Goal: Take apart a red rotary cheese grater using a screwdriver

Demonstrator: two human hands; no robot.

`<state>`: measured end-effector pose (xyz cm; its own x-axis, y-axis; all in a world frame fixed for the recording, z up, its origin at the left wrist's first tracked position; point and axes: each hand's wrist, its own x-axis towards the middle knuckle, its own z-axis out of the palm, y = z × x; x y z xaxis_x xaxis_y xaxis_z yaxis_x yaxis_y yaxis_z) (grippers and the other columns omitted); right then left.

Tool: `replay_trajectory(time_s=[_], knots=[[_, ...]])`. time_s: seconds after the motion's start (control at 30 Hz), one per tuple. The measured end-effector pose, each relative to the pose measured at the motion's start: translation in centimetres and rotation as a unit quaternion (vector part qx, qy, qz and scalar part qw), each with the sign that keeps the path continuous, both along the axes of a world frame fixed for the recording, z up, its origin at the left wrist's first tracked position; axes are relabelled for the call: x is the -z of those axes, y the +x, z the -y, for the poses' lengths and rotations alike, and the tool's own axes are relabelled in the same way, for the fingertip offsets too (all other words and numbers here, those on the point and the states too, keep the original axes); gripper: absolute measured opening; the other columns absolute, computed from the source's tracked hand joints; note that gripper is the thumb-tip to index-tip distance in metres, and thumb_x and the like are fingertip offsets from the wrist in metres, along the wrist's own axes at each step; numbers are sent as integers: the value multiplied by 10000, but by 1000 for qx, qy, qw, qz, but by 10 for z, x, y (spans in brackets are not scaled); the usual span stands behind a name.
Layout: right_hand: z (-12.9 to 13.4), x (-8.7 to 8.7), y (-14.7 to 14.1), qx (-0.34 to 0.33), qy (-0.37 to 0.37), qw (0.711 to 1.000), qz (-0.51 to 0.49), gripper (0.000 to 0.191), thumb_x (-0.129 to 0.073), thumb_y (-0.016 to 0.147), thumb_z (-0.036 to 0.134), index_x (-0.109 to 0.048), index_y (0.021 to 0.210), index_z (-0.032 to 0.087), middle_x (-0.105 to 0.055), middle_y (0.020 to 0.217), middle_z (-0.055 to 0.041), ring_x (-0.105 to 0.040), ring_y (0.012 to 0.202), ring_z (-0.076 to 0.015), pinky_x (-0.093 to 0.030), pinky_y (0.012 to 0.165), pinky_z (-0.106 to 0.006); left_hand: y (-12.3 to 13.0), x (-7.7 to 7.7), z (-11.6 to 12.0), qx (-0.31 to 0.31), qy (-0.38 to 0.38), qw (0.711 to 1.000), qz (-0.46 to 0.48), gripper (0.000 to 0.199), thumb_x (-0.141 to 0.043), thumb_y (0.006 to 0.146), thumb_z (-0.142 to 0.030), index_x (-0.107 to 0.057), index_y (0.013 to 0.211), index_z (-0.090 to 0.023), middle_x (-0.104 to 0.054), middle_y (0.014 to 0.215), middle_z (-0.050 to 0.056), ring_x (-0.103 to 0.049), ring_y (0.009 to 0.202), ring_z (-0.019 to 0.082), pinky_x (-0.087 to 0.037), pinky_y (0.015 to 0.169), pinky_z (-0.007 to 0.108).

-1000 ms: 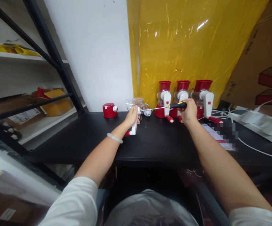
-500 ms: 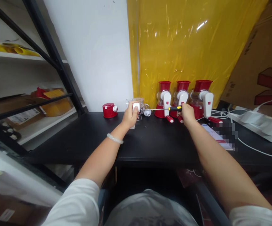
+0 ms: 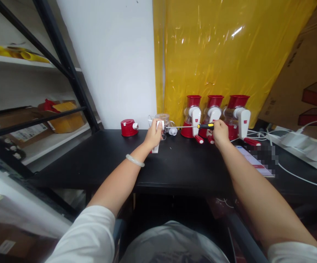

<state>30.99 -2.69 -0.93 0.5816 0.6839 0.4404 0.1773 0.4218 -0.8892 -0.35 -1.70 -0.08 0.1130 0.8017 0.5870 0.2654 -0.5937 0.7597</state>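
My left hand [image 3: 153, 136] is closed around a white crank handle [image 3: 155, 149], whose lower end shows beneath the palm. In my right hand [image 3: 221, 132] is a screwdriver [image 3: 205, 126] with a yellow and black grip, held level. Its thin shaft points left, and the tip is at or close to the crank's upper end; contact is too small to make out. Behind my left hand stands a clear plastic housing [image 3: 163, 117], partly covered. A small white fitting [image 3: 172, 130] lies beside it. To the left sits a red base [image 3: 129, 128] with a white knob.
Three red and white rotary graters [image 3: 194, 113] stand at the back right, just behind the screwdriver. A phone or tablet [image 3: 257, 164] lies on the black table [image 3: 175, 170]. White cables and a power strip [image 3: 306, 144] occupy the right side. Shelving [image 3: 73, 84] rises at the left.
The crank handle has turned slightly in my left hand, so more of its lower end shows. My right hand still grips the screwdriver. The whole view has shifted a little.
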Motion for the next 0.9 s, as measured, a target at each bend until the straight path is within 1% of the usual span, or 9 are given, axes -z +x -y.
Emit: replay_trajectory(time_s=[0.1, 0.2, 0.27, 0.37, 0.5, 0.6, 0.7, 0.77, 0.9], knots=[[-1, 0, 1, 24, -19, 1000, -3, 160, -549, 881, 342, -607, 791, 224, -530, 573, 56, -484, 499, -138, -334, 452, -233, 1, 1, -2, 2, -22, 1000, 7, 465, -469, 1077, -650, -601, 1217, -226, -602, 688, -21, -567, 474, 140, -480, 524, 281], [-3, 0, 2, 34, -2, 999, 8, 140, -553, 884, 315, -609, 796, 221, -553, 623, 52, -514, 556, -140, -369, 513, -243, 4, 0, -4, 11, -66, 997, 23, 490, -490, 1062, -678, -589, 1214, -222, -577, 673, -33, -541, 449, 128, -471, 502, 272], [-4, 0, 4, 38, 17, 999, 18, 135, -544, 879, 302, -612, 797, 220, -562, 642, 50, -520, 576, -142, -378, 541, -251, 6, -1, -4, 22, -100, 994, 37, 460, -492, 1068, -661, -572, 1204, -229, -563, 666, -46, -529, 439, 119, -470, 487, 256], [-7, -1, 6, 55, 41, 997, 37, 131, -530, 867, 282, -609, 783, 221, -580, 664, 42, -536, 623, -150, -416, 613, -272, 9, -3, -1, 38, -156, 985, 54, 364, -460, 1096, -593, -539, 1164, -244, -551, 657, -64, -522, 432, 108, -474, 472, 227], [-5, -4, 7, 75, 76, 992, 68, 148, -530, 879, 297, -580, 759, 228, -601, 709, 17, -579, 705, -174, -478, 730, -319, 12, -7, 4, 55, -236, 967, 79, 320, -419, 1118, -546, -515, 1133, -241, -536, 624, -77, -502, 409, 105, -468, 460, 209], [0, -6, 5, 73, 121, 985, 95, 197, -538, 923, 361, -563, 773, 235, -603, 738, 0, -606, 764, -193, -513, 803, -350, 13, -10, 7, 71, -291, 948, 103, 378, -426, 1106, -589, -539, 1104, -228, -543, 612, -65, -502, 410, 111, -481, 462, 218], [3, -7, 3, 63, 154, 981, 104, 232, -551, 941, 420, -574, 803, 235, -637, 815, -21, -633, 845, -202, -532, 842, -352, 13, -13, 8, 80, -344, 927, 126, 456, -410, 1097, -625, -576, 1029, -205, -549, 604, -40, -514, 420, 121, -507, 470, 241], [3, -6, 3, 44, 152, 983, 92, 235, -559, 932, 439, -593, 823, 234, -652, 850, -22, -641, 865, -197, -543, 828, -338, 14, -13, 8, 68, -349, 925, 131, 456, -395, 1104, -613, -573, 1010, -203, -548, 601, -35, -515, 421, 125, -509, 474, 245], [-2, -5, 4, -8, 127, 991, 50, 257, -567, 912, 474, -631, 833, 238, -668, 860, -17, -652, 852, -189, -557, 746, -301, 12, -8, 3, 24, -295, 950, 96, 395, -391, 1113, -589, -546, 1106, -227, -544, 616, -57, -518, 420, 124, -492, 488, 237]])
